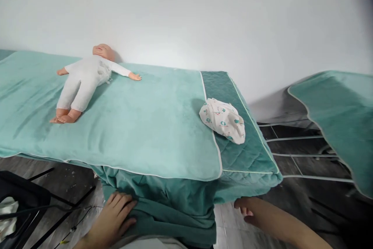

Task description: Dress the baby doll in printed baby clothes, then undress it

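A baby doll (84, 80) in a white suit lies on its back, arms spread, at the far left of a teal-covered bed (145, 124). A crumpled white patterned cloth (223, 119) rests on the darker quilted strip (244, 136) at the bed's right end. My left hand (112, 218) lies flat with fingers spread on the hanging teal cover at the bed's near side. My right hand (246, 206) is below the bed's right corner, fingers curled under and mostly hidden, holding nothing that I can see.
A white wall (186, 20) runs behind the bed. A second teal-covered bed (344, 117) stands at the right across a dark floor gap. A black frame with a white cloth (11, 210) sits at the lower left.
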